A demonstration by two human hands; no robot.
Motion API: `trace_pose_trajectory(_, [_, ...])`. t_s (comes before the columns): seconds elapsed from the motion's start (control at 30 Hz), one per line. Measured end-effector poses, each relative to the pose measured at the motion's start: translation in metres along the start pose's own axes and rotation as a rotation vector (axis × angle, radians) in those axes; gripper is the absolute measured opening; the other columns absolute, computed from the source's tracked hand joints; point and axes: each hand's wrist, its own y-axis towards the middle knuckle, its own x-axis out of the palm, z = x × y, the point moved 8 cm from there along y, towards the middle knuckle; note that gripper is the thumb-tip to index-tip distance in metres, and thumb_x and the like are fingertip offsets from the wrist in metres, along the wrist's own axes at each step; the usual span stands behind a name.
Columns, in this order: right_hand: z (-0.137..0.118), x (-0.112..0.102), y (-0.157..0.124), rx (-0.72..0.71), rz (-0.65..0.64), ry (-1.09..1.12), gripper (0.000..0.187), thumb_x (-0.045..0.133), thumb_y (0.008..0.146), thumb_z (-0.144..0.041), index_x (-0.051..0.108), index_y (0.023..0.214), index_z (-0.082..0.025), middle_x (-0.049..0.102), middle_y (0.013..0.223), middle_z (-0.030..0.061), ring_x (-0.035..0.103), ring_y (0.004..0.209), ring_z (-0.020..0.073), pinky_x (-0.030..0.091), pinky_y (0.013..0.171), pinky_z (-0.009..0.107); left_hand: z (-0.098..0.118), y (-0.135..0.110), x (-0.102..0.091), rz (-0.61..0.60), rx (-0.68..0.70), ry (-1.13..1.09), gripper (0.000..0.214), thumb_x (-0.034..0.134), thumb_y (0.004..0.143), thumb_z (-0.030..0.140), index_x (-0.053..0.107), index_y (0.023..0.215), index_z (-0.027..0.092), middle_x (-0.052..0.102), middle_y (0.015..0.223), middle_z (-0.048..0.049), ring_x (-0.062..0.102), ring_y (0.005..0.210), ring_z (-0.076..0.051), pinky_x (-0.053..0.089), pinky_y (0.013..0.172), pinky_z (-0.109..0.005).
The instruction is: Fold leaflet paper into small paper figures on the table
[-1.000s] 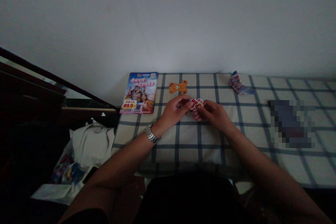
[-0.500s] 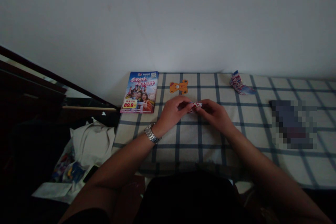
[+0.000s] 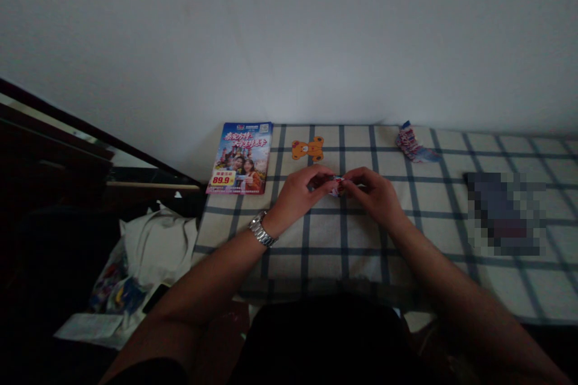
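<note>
Between my two hands, over the checked cloth (image 3: 361,240), is a small folded piece of printed paper (image 3: 337,187) in red, white and some blue. My left hand (image 3: 301,190), with a metal watch (image 3: 261,229) on the wrist, pinches its left end. The thumb and forefinger of my right hand (image 3: 376,194) pinch its right end. Fingers hide part of the paper. Just beyond my left hand a yellow-orange bear figure (image 3: 307,148) lies on the cloth. Further left sits a stack of printed flyers (image 3: 240,159), the top one marked 89.9.
Toward the back right, against the wall (image 3: 316,42), lies a curved row of folded printed paper pieces (image 3: 412,144). A dark pixelated object (image 3: 503,213) rests at the right. Left of the cloth are a pale bag (image 3: 158,240) and a dark slanted rail (image 3: 112,135).
Both hands have turned the small folded paper slightly, so a different side of it shows, and it sits a little lower. Everything else on the cloth is where it was.
</note>
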Motion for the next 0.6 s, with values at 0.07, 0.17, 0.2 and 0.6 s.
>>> trace_pose_trajectory(0.07, [0.002,-0.002,0.0,0.006,0.013,0.016,0.021,0.075,0.093,-0.045,0.072,0.099,-0.024,0.076,0.091,0.0026,0.075,0.081,0.019,0.062,0.07,0.03,-0.002,0.0,0.001,-0.007,-0.014,-0.034,0.021,0.071,0.099,0.037,0.069,0.113,0.022,0.078,0.101,-0.0028,0.075,0.09,-0.015,0.061,0.082,-0.026])
trace_pose_trajectory(0.17, [0.004,-0.002,0.001,0.015,0.022,0.041,0.02,0.075,0.093,-0.044,0.071,0.098,-0.025,0.076,0.092,0.0023,0.075,0.082,0.0187,0.062,0.07,0.029,-0.002,-0.001,0.001,0.004,-0.01,-0.026,0.016,0.07,0.1,0.034,0.07,0.108,0.021,0.077,0.101,-0.0029,0.075,0.091,-0.015,0.061,0.084,-0.027])
trace_pose_trajectory(0.2, [0.004,-0.002,0.001,0.017,0.022,0.042,0.021,0.075,0.093,-0.045,0.071,0.098,-0.025,0.076,0.092,0.0023,0.075,0.082,0.0188,0.062,0.07,0.029,-0.001,-0.001,0.001,0.008,-0.005,-0.019,0.014,0.07,0.1,0.034,0.071,0.106,0.021,0.077,0.1,-0.0027,0.075,0.089,-0.015,0.061,0.084,-0.026])
trace_pose_trajectory(0.6, [-0.01,0.008,-0.004,-0.067,-0.068,-0.08,0.024,0.069,0.098,-0.047,0.07,0.107,-0.025,0.079,0.1,0.0044,0.077,0.09,0.0216,0.065,0.081,0.034,0.007,-0.001,-0.004,0.042,0.074,0.138,0.007,0.072,0.098,0.028,0.072,0.098,0.022,0.073,0.09,-0.0002,0.07,0.082,-0.014,0.057,0.077,-0.026])
